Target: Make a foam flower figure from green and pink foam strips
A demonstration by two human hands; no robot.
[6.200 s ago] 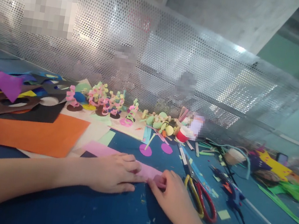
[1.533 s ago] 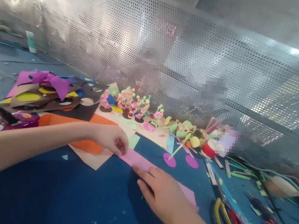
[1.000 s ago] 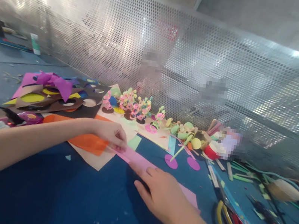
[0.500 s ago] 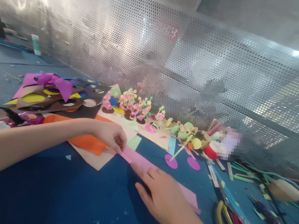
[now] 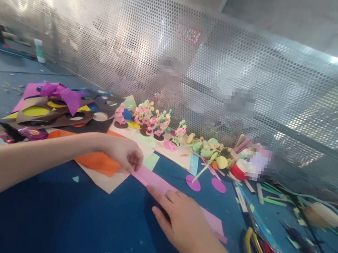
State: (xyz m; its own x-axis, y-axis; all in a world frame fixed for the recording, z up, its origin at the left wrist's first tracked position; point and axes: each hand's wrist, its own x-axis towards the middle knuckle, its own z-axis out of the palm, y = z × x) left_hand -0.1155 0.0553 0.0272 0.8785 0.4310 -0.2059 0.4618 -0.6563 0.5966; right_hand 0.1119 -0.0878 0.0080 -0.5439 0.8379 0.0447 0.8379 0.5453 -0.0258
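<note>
Pink paper strip (image 5: 158, 180) lying slantwise on the blue surface (image 5: 83, 224), between two bare hands. Left hand (image 5: 129, 155) has its fingers curled closely at the strip's far-left end; whether that grip pinches the paper, I cannot tell. Right hand (image 5: 182, 220) is loosely spread, palm down over the strip, gripping nothing. A narrow band along the near edge seems folded over, so the folding looks partly done, with the crease perhaps left to finish. No cut shows in the visible strip; scissors (image 5: 253, 230) lie to the right. Beyond, curled paper figures (image 5: 152, 123) stand on round bases, seemingly complete. One purple disc (image 5: 193, 183) carries a green stem (image 5: 202, 173); its neighbouring disc (image 5: 218, 185) is bare.
</note>
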